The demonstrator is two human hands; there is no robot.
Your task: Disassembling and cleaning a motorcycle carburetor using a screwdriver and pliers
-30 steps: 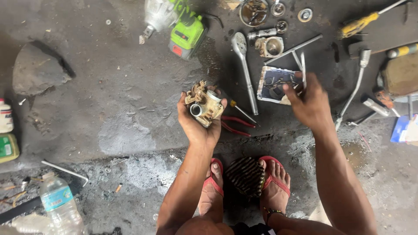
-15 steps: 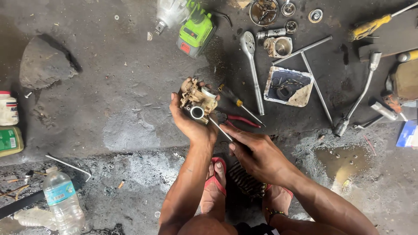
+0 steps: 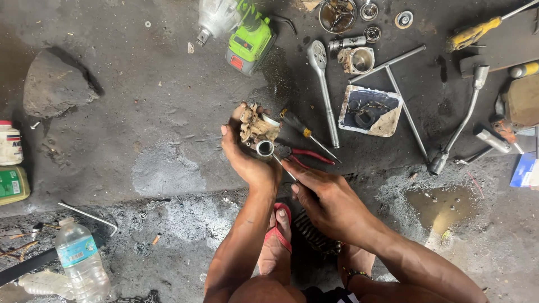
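Above the oily floor (image 3: 168, 112), near its middle, the left hand (image 3: 247, 163) has its fingers clamped on a grimy carburetor (image 3: 257, 130) while the right hand (image 3: 323, 193) pinches a thin rod (image 3: 282, 166) into it, which could slip and gouge the bore.

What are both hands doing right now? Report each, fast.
Left hand: closed around a grimy carburetor, held up off the floor.
Right hand: closed on a thin metal tool, its tip at the carburetor.
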